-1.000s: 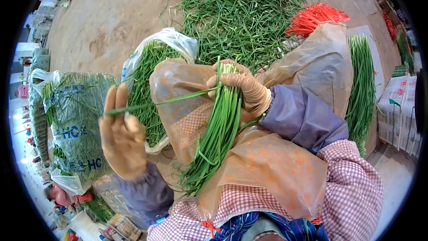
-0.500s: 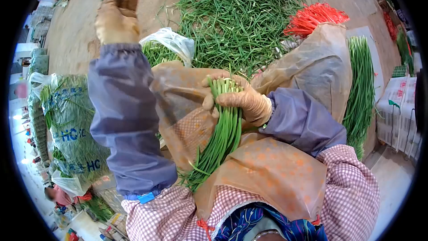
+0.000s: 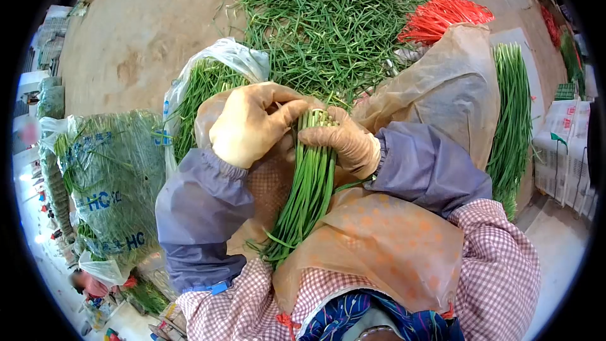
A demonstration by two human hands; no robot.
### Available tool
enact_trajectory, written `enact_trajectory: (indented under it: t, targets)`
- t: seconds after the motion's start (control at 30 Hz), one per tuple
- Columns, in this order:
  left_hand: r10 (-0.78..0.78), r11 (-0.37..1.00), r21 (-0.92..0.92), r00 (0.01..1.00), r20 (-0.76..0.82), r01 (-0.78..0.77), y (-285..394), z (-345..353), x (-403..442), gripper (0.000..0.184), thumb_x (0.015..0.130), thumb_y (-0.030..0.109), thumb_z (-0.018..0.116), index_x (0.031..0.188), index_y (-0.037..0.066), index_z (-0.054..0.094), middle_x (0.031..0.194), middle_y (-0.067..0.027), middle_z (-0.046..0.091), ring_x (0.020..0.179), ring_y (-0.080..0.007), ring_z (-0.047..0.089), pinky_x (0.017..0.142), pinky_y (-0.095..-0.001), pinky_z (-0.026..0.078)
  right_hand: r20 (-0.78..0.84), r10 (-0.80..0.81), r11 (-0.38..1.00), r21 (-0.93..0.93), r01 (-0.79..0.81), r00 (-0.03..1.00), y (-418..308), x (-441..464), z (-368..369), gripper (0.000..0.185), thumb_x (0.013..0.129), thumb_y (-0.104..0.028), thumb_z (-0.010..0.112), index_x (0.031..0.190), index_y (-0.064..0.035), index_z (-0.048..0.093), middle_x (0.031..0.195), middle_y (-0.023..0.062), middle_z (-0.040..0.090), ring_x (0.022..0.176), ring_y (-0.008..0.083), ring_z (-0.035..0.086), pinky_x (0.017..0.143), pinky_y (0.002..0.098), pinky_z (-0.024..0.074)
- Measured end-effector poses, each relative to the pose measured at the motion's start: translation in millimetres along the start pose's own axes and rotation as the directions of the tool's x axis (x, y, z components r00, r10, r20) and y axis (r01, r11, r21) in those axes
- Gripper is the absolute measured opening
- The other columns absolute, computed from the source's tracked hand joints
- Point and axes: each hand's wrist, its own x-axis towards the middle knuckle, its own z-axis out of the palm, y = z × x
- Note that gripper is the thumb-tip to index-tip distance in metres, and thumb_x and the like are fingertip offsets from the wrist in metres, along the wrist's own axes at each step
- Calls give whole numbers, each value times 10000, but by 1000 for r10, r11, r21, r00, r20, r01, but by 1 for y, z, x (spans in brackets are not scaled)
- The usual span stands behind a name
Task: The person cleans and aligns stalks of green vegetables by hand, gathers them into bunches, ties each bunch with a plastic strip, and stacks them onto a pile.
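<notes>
The bunch of green stalks [image 3: 307, 180] is over the lap, pale cut ends up and leafy ends trailing down toward the waist; the right hand [image 3: 344, 142] is clamped on it just below the cut ends, probably so the tops sit level and the long greens can hang loose. The left hand [image 3: 249, 127] is right beside those ends, thumb and fingertips close together; can't tell if there's a stalk pinched in there.

Under it all is a see-through apron [image 3: 379, 233], likely to keep the checked clothes clean; the open plastic bag [image 3: 243, 60] full of stalks is by the left knee, loose greens [image 3: 328, 31] are heaped on the floor up front, and red strips [image 3: 445, 17] are by the right knee, pretty handy to reach; more long stalks [image 3: 510, 113] lie neatly lined up off to the right.
</notes>
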Motion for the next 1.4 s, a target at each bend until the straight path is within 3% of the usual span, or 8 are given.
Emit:
enact_trajectory:
  t: [0.27, 0.4, 0.5, 0.57, 0.67, 0.77, 1.17, 1.4]
  targets:
    - [131, 982, -115, 977, -170, -152, 1, -27, -5, 281, 902, 120, 676, 1162, 16, 648, 840, -7, 636, 706, -65, 536, 626, -216, 455, -155, 32, 995, 102, -16, 987, 11, 0, -7, 413, 815, -116, 714, 1176, -24, 535, 966, 110, 675, 855, 228, 682, 764, 380, 582]
    - [321, 805, 40, 379, -868, -591, 28, -108, 21, 487, 821, 305, 775, 1200, 38, 626, 1059, -117, 682, 899, -177, 681, 793, -310, 559, -148, 113, 991, 87, -101, 983, 0, -6, 0, 380, 816, -83, 714, 1150, -37, 539, 952, 116, 678, 865, 250, 688, 764, 398, 594]
    - [419, 865, 235, 383, -823, -442, 32, -101, 20, 679, 826, 300, 767, 1375, 34, 468, 1315, -199, 553, 1085, -229, 638, 903, -348, 542, -84, 108, 992, 80, -101, 991, -7, -11, 6, 395, 814, -100, 722, 1162, -48, 543, 959, 119, 675, 863, 248, 687, 762, 396, 594]
    - [539, 836, 381, 723, -433, -395, 6, -60, 14, 873, 827, 328, 760, 1486, 34, 269, 1469, -227, 382, 1260, -297, 513, 993, -400, 490, -39, 70, 993, 101, -66, 997, -8, -13, 8, 411, 808, -123, 736, 1167, -57, 546, 965, 118, 673, 863, 238, 684, 771, 385, 586]
    - [85, 708, -705, 996, 34, -36, 15, 31, -26, 1051, 739, 303, 835, 1497, -6, 177, 1430, -192, 429, 1293, -301, 449, 1065, -418, 404, -13, -71, 996, 53, 71, 997, -6, -12, 4, 428, 800, -143, 756, 1167, -59, 552, 976, 111, 672, 875, 213, 672, 794, 365, 565]
    - [-38, 479, -823, 944, 328, 305, -33, 66, -51, 962, 697, 201, 839, 1477, 98, 285, 1372, -92, 461, 1250, -231, 474, 1044, -369, 412, -12, -37, 999, -34, 36, 999, -9, -14, 4, 391, 826, -185, 743, 1153, -60, 569, 986, 93, 674, 896, 194, 658, 820, 336, 542]
    - [-143, 513, -791, 942, 303, 333, -25, 70, -70, 542, 724, 168, 788, 1190, 14, 560, 972, -104, 673, 800, -171, 628, 701, -306, 522, 45, -187, 598, -787, 150, 981, -54, -16, -9, 240, 970, -293, 606, 935, -61, 654, 737, -36, 574, 668, 46, 515, 585, 210, 423]
    - [-154, 466, -819, 942, 297, 335, -33, 67, -78, 538, 727, 151, 769, 1203, 20, 557, 951, -95, 671, 775, -171, 632, 688, -301, 525, -4, -467, 834, -335, 439, 884, -97, -7, -42, 207, 930, -296, 656, 990, -98, 658, 680, -40, 571, 550, 79, 509, 478, 206, 405]
